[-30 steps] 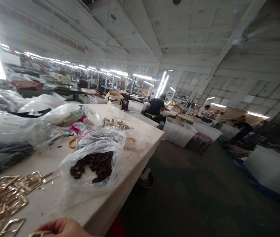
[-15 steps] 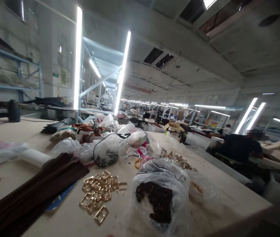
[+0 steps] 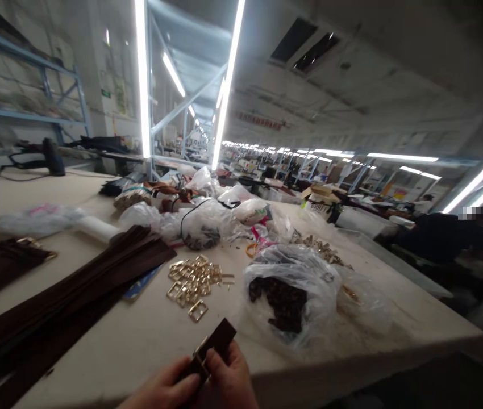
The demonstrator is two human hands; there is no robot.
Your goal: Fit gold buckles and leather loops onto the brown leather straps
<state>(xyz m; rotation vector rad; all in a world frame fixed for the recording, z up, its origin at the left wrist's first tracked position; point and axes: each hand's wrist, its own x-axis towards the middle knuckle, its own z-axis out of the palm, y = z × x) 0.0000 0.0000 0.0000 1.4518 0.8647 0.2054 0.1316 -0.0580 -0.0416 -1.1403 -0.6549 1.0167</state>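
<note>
At the front edge of the table, my left hand (image 3: 167,385) and my right hand (image 3: 230,376) are both closed on one dark brown belt strap (image 3: 223,335). A gold buckle (image 3: 200,351) sits across the strap between my fingers; my thumbs press close beside it. Just beyond my hands lies a loose pile of gold buckles (image 3: 194,279). To its right, an open clear plastic bag (image 3: 322,284) holds small dark brown pieces (image 3: 282,304). Long dark brown straps (image 3: 75,301) lie stacked to the left.
More straps with gold buckles (image 3: 7,261) lie at the far left. Clear plastic bags (image 3: 201,224), a white roll (image 3: 96,227) and a cardboard box (image 3: 320,199) stand further back. A blue item (image 3: 143,283) shows under the straps. A person in dark clothes (image 3: 441,236) is at the right.
My view has tipped down, so the table appears higher in the picture. Both hands, holding the strap and buckle, have come into view at the bottom.
</note>
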